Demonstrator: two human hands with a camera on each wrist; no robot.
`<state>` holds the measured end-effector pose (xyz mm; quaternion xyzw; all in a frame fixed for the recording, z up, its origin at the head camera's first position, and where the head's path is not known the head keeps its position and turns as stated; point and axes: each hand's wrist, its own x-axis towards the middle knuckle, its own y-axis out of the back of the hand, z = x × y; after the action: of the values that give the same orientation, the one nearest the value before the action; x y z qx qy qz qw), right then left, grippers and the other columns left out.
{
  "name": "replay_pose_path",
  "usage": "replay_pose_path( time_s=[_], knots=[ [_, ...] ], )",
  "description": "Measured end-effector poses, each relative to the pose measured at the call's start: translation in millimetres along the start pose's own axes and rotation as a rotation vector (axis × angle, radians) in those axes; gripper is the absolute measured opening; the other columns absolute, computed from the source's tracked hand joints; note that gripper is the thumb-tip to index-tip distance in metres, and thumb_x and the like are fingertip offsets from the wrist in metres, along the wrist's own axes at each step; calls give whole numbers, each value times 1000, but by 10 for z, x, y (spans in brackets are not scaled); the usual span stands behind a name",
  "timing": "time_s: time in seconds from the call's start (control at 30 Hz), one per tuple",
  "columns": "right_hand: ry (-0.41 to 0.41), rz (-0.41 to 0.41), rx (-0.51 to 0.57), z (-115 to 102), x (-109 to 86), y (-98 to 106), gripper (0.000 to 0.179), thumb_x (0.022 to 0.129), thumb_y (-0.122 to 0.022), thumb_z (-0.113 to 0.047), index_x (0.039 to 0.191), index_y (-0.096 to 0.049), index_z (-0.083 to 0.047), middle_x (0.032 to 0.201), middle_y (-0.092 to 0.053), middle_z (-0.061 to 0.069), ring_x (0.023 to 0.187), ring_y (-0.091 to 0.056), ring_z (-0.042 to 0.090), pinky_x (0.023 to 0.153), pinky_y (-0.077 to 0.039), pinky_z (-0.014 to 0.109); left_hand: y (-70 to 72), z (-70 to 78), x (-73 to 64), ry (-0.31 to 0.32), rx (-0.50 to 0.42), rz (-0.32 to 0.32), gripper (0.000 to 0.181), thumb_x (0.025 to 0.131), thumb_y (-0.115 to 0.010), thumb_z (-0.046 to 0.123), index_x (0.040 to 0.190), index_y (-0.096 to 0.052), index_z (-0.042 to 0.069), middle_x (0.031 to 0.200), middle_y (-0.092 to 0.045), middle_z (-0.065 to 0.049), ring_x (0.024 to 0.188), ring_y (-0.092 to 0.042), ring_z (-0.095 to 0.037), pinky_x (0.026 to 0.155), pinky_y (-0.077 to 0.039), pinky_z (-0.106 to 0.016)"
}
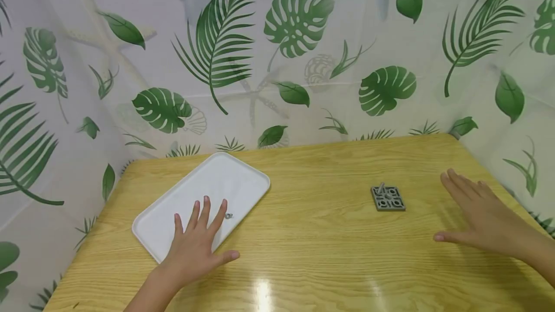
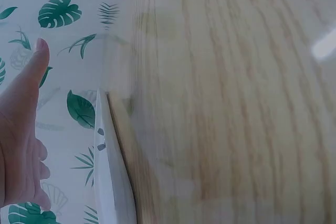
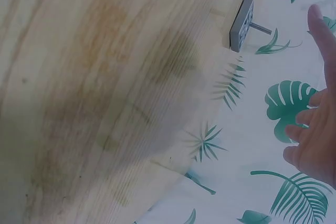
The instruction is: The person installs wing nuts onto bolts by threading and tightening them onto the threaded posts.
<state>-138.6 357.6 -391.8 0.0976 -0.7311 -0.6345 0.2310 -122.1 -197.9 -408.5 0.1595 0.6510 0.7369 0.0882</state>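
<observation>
My left hand hovers over the near edge of a white rectangular tray, fingers spread and nothing held. Beside its index finger, a small silvery metal piece lies on the tray; the left wrist view shows two small dark bits there. To the right, a square grey plate with round cutouts rests on the table, a thin pin standing up from it. My right hand is held to the right of the plate, apart from it, with fingers extended, thumb out and an empty palm.
The wooden table has its back edge against a leaf-printed cloth, which also hangs along the left and right sides. The tray sits at an angle on the left half, the plate on the right half.
</observation>
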Motion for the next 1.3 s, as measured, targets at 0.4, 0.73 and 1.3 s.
replay_pose_path(
  time_s=[0.4,0.73,1.3],
  knots=[
    [-18,13,15,82,14,-9,121,69,-78,-51,151,-3,-1,154,-6,29,140,-9,46,109,2,64,-17,157,194,-61,-13,-26,98,79,-50,74,153,-9,23,154,-11,-25,141,-8,-43,101,-12,-75],
    [-64,-7,36,164,27,-4,122,69,-78,-50,150,-2,1,150,-12,34,133,-20,54,106,-4,69,-56,378,426,-104,-82,-96,99,80,-49,74,153,-4,23,156,-2,-19,143,-8,-38,106,-6,-71],
    [-47,-51,61,287,194,18,113,70,-78,-50,144,-20,11,138,-36,37,121,-37,53,98,-29,62,-128,883,862,-186,-182,-174,104,82,-50,72,152,5,20,157,0,-19,144,-7,-36,111,-9,-62]
  ],
)
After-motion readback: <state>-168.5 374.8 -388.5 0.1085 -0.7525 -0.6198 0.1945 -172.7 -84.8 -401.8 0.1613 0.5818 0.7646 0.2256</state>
